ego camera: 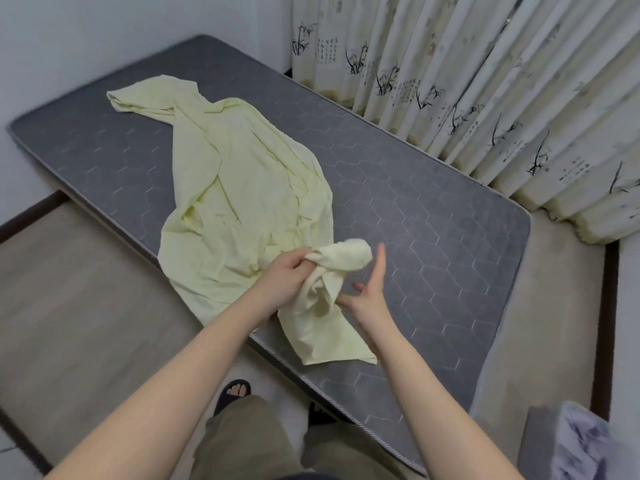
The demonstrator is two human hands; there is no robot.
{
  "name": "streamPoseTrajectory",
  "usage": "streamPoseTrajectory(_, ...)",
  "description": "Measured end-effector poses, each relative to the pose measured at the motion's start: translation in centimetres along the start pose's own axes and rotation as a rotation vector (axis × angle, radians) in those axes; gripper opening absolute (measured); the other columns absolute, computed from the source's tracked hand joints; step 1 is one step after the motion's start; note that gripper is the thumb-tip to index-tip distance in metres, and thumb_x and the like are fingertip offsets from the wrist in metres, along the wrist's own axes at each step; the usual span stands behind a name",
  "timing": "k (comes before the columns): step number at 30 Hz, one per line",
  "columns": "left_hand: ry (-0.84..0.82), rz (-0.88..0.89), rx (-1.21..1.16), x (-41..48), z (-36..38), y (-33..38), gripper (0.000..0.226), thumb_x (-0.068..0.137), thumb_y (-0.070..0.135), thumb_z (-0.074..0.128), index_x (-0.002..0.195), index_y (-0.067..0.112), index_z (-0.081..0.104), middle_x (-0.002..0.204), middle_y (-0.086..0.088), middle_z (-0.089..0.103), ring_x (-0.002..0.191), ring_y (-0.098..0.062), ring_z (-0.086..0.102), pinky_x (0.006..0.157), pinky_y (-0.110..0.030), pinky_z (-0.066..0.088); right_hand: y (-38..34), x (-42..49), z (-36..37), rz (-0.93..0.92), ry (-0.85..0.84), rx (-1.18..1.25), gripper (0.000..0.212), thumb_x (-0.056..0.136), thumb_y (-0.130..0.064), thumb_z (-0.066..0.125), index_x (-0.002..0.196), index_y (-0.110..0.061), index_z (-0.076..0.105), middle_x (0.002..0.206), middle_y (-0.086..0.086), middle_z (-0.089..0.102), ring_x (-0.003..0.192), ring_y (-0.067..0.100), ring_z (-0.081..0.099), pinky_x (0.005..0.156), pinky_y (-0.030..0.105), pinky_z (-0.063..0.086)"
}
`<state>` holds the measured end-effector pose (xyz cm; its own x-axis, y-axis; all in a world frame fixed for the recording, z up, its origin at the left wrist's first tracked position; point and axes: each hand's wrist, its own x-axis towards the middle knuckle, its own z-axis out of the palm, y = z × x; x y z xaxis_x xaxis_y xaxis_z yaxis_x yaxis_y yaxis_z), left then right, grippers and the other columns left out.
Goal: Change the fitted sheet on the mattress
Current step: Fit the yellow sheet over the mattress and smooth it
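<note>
Pale yellow fitted sheet [242, 174] crumpled lengthwise on bare grey quilted mattress [433, 237]. Left hand [284, 275] grips bunched near end, fingers curled round fabric. Right hand [370, 292] just beside bunch, fingers straight, gripping nothing.

Sheet [242, 188] lies bunched on the mattress [433, 237], running from its far left part to the near edge. There the left hand [280, 278] grips the sheet's near end, with the right hand [370, 292] just beside it on the right. Curtain [485, 81] hangs behind the mattress's far long side, wall [69, 46] at its far left end, sandalled foot [235, 393] on the floor before the near edge, cloth pile [581, 445] at lower right.
</note>
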<state>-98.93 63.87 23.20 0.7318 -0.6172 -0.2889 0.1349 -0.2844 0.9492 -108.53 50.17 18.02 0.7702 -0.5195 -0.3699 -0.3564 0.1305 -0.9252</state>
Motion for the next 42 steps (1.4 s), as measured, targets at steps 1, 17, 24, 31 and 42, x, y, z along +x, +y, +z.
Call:
streamPoseTrajectory(1,-0.042,0.019,0.03,0.0,1.6,0.7,0.023,0.099,0.008,0.045,0.101,0.005,0.067,0.092,-0.004,0.066,0.083,-0.01,0.056,0.076,-0.024,0.042,0.1,0.0,-1.2,-0.069,0.049,-0.062,0.116,0.069,0.004,0.077,0.147,-0.05,0.01,0.148,0.0,0.025,0.124,0.017,0.044,0.107,0.041,0.042)
streamPoseTrajectory(17,0.311,-0.082,0.216,-1.2,10.0,-5.3,0.029,0.087,0.036,0.058,0.073,0.011,0.061,0.077,-0.006,0.054,0.075,-0.02,0.047,0.067,-0.033,0.038,-0.4,-6.4,-13.1,0.186,-0.074,0.148,0.02,0.087,-0.016,0.069,0.106,-0.008,0.069,0.09,0.008,0.075,0.076,0.018,0.07,0.061,0.03,0.055)
streamPoseTrajectory(24,0.4,-0.7,-0.273,-7.0,15.4,-8.1,0.099,0.06,0.082,0.061,0.135,0.021,0.04,0.124,-0.004,0.041,0.111,-0.029,0.05,0.087,-0.039,0.049,-1.0,-9.1,-13.4,0.286,-0.122,0.255,0.031,0.095,-0.026,0.056,0.108,-0.001,0.07,0.1,0.016,0.069,0.087,0.024,0.064,0.077,0.038,0.05)
streamPoseTrajectory(31,-0.083,-0.663,-1.239,-9.5,20.2,-9.4,0.068,0.089,0.066,0.044,0.13,0.013,0.055,0.122,-0.007,0.067,0.112,-0.022,0.064,0.091,-0.042,0.052,1.0,-11.1,-15.6,0.279,-0.246,0.181,0.029,0.095,-0.032,0.057,0.103,-0.009,0.074,0.103,0.012,0.074,0.091,0.021,0.07,0.076,0.031,0.055)
streamPoseTrajectory(42,0.338,-0.52,-1.476,-6.7,31.5,-6.5,0.03,0.099,0.039,0.047,0.1,0.011,0.06,0.089,-0.003,0.069,0.067,-0.013,0.069,0.058,-0.021,0.056,3.4,-8.2,-30.9,-0.17,-0.292,-0.325,0.021,0.087,-0.014,0.07,0.066,-0.018,0.072,0.059,-0.018,0.048,0.058,-0.002,0.043,0.058,0.017,0.031)
